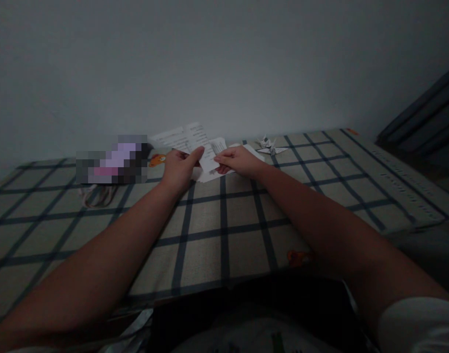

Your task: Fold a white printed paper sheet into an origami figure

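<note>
A printed sheet of paper (pixel 195 138), white with lines of dark text and creased, is held up between both hands over the table. My left hand (pixel 179 169) grips its lower left side, thumb on top. On the right edge, my right hand (pixel 239 161) pinches the sheet between thumb and fingers. Below and behind the hands lie more white papers (pixel 219 145), partly covered by the held sheet and my fingers. To the right of my right hand, folded paper cranes (pixel 271 147) with printed text rest on the cloth.
A checked tablecloth (pixel 206 220) covers the table. At the left stands a pixelated, purplish object (pixel 117 159) with a coiled cable (pixel 97 196) beside it. A pale wall (pixel 224 63) rises behind the table. Dark folded fabric (pixel 426 113) hangs at the far right.
</note>
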The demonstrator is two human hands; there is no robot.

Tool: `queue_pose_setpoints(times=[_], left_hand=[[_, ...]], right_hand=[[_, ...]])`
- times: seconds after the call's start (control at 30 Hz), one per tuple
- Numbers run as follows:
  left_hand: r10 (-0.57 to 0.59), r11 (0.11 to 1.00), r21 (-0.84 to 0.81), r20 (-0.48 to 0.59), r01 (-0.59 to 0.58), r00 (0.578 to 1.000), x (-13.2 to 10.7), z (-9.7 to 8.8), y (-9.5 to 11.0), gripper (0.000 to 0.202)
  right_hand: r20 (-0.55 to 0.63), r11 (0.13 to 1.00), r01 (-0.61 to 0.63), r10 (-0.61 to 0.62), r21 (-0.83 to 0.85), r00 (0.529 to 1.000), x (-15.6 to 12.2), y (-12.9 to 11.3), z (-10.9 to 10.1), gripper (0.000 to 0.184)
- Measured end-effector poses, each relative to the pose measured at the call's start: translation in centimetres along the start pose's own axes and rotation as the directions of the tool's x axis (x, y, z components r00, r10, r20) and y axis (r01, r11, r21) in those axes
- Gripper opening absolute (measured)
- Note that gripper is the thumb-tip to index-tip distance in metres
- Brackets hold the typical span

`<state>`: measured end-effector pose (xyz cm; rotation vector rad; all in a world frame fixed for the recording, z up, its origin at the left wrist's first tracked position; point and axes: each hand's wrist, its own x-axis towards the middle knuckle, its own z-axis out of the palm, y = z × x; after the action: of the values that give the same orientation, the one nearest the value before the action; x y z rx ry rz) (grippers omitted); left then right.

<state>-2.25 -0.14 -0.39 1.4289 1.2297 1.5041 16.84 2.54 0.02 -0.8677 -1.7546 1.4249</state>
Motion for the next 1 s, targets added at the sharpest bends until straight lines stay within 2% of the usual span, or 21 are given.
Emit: queue_pose_setpoints(times=[0.13, 0.3, 0.43, 0.53, 0.67, 0.77, 0.87, 1.0], left_hand=[[0.056, 0.998, -0.008, -0.023, -0.057, 0.998, 0.1, -0.1, -0.3, 0.043], [0.074, 0.997, 0.008, -0.028, -0.074, 0.997, 0.2, -0.2, -0.6, 0.042], [0.032, 0.999, -0.005, -0.064, -0.032, 0.997, 0.4, -0.1, -0.8, 0.040], [0.005, 0.995, -0.098, -0.066, -0.011, 0.998, 0.6, 0.1, -1.0, 0.036], [-0.021, 0.970, -0.243, -0.039, 0.011, 0.999, 0.5, 0.5, -0.7, 0.028], [-0.062, 0.950, -0.303, 0.044, 0.073, 0.997, 0.2, 0.6, -0.2, 0.031], [-0.084, 0.950, -0.287, 0.132, 0.120, 0.988, 0.0, 0.5, 0.0, 0.039], [-0.083, 0.966, -0.228, 0.162, 0.119, 0.983, -0.1, 0.5, -0.1, 0.041]], right_hand=[[0.018, 0.999, -0.015, 0.016, -0.030, 1.000, -0.4, -0.6, 0.1, 0.017], [0.018, 0.983, 0.061, -0.059, -0.175, 0.998, -0.8, -1.2, 0.3, 0.028], [0.051, 0.968, 0.128, -0.120, -0.216, 0.991, -0.7, -0.9, 0.1, 0.025], [0.080, 0.952, 0.173, -0.157, -0.254, 0.984, -0.7, -0.6, -0.1, 0.027], [0.044, 0.949, 0.159, -0.153, -0.272, 0.987, -0.8, -0.7, 0.0, 0.027], [0.046, 0.962, 0.135, -0.128, -0.238, 0.991, -0.9, -1.0, 0.2, 0.026], [0.037, 0.960, 0.182, -0.179, -0.214, 0.983, -0.8, -1.0, 0.2, 0.025], [0.012, 0.962, 0.204, -0.205, -0.180, 0.979, -0.4, -0.6, 0.0, 0.025]])
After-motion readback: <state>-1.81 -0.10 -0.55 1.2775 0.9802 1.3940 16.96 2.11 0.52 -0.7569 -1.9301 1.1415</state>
